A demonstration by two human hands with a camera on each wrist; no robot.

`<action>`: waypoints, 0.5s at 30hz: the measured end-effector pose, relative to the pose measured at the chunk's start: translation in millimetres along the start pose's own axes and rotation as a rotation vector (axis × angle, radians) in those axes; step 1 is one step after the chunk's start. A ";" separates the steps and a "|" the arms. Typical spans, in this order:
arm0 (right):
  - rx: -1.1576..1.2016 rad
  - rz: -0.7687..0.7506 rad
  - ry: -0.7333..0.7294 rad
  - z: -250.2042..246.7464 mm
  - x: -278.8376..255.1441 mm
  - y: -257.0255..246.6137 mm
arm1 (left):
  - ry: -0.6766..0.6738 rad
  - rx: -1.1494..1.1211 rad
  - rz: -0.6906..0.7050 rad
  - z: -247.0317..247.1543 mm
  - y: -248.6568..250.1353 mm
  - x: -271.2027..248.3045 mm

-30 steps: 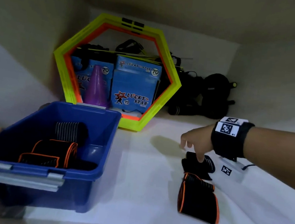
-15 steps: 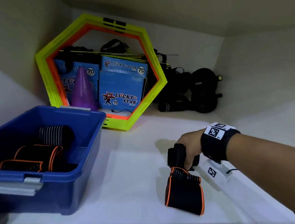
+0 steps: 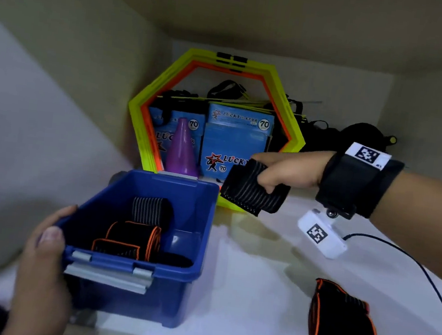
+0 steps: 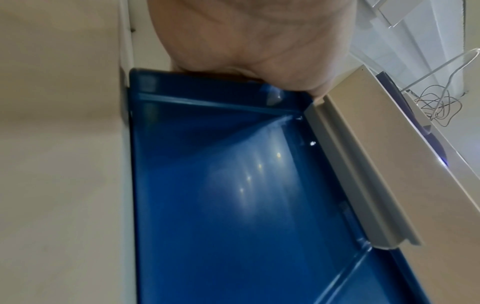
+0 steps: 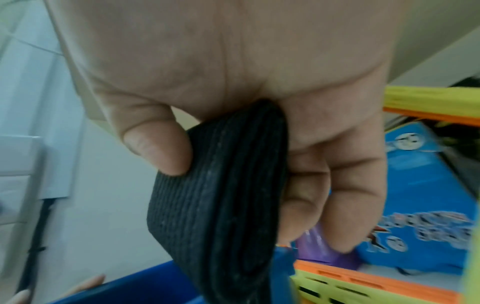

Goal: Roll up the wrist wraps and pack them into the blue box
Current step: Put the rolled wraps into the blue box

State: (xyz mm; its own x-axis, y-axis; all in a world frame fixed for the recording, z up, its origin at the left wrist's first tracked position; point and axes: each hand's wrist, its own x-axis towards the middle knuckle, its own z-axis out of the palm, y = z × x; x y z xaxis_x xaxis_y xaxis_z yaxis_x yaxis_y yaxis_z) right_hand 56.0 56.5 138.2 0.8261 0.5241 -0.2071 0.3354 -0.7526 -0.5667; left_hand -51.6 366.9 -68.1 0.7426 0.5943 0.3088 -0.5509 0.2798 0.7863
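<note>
Striped wrap (image 3: 253, 189) now lifted off shelf in right hand (image 3: 286, 172), left hand (image 3: 43, 263) gripping blue box (image 3: 172, 294), hexagon rings (image 3: 295, 137) behind

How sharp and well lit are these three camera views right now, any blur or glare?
Head view: dim shelf, fairly sharp, soft shadow under the rolled wrist wrap. Left wrist view: glare streaks on the blue box wall, left hand soft. Right wrist view: right hand close and soft, background motion-blurred.

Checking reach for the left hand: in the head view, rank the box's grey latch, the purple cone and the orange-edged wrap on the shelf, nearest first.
From the left hand:
1. Grey latch, beside it on the box front.
2. Purple cone, behind the box.
3. Orange-edged wrap, far right on the shelf.
</note>
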 end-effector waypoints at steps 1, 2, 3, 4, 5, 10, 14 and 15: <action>-0.018 -0.018 -0.013 2.4 4.5 -13.1 | -0.028 0.033 0.055 4.2 4.5 -0.9; -0.056 -0.032 -0.031 5.7 9.3 -26.7 | -0.045 0.056 0.094 9.8 9.8 -2.3; -0.109 -0.049 -0.054 8.6 14.0 -39.2 | -0.066 0.060 0.106 8.6 12.6 -0.1; -0.177 -0.073 -0.073 10.7 20.6 -50.7 | -0.045 0.075 0.130 7.1 11.8 -1.0; -0.259 -0.106 -0.087 13.2 26.7 -62.4 | -0.070 0.098 0.132 5.5 12.1 -2.5; -0.621 -0.214 -0.185 30.6 59.7 -110.2 | -0.079 0.093 0.149 3.7 6.8 -8.7; -0.914 -0.141 -0.336 58.3 92.1 -131.9 | -0.045 0.123 0.152 2.7 6.1 -3.4; -0.982 -0.122 -0.378 65.8 99.4 -134.9 | -0.040 0.129 0.152 1.1 5.6 -2.4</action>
State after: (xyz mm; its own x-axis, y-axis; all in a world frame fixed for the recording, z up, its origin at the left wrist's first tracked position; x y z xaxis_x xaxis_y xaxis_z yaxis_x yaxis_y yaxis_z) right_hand 63.1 236.4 141.6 0.6242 0.5804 -0.5230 0.7649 -0.5905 0.2575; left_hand -56.1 366.2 -63.9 0.6706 0.5909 0.4485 -0.6064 0.0884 0.7903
